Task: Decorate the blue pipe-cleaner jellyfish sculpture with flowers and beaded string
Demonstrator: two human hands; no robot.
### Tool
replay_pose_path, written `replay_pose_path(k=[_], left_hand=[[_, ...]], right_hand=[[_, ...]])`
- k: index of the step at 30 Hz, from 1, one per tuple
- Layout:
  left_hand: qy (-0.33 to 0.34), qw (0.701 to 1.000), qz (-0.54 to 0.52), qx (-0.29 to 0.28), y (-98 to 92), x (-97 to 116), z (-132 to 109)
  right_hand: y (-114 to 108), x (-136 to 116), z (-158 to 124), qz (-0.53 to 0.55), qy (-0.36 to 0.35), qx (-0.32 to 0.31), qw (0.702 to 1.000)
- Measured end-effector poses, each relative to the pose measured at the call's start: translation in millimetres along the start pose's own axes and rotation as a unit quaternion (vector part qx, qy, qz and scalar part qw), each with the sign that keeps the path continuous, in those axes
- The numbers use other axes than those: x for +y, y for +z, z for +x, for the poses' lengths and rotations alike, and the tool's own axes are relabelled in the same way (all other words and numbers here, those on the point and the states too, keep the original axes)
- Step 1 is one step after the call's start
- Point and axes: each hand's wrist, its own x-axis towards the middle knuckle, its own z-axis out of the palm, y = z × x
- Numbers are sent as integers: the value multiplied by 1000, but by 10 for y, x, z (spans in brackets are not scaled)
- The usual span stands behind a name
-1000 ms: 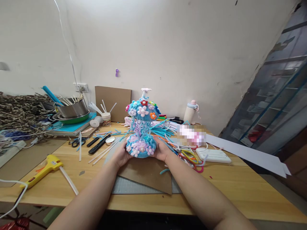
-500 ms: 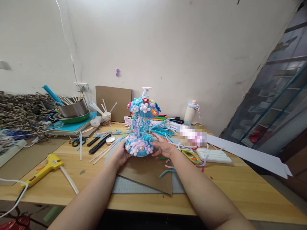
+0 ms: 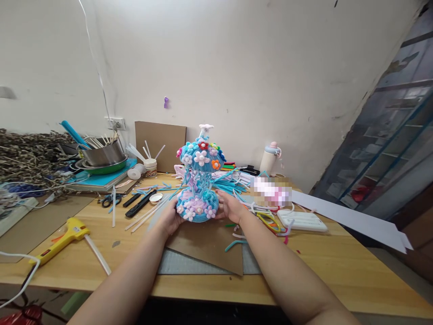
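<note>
Both the left hand (image 3: 170, 217) and right hand (image 3: 230, 206) clasp the craft (image 3: 198, 201) low down; gentle, even pressure should spare its flowers.

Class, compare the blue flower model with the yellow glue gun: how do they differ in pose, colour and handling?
The blue flower model stands upright; the yellow glue gun lies flat. The model is cupped at its base by the left hand and right hand; the glue gun lies untouched. The model carries many-coloured flowers; the glue gun is mostly yellow. Both are on the wooden table.
</note>
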Motion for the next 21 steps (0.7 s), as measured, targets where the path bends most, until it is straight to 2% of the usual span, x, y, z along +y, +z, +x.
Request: replay_pose_path(k=[7, 13, 21], left_hand=[[5, 1000, 5, -5, 12, -12, 1], [14, 1000, -6, -16, 20, -34, -15], [-8, 998, -43, -54, 232, -66, -188]], right_hand=[[109, 75, 4, 25, 15, -23, 999], [26, 125, 95, 84, 30, -39, 995], [-36, 123, 152, 103, 32, -40, 993]])
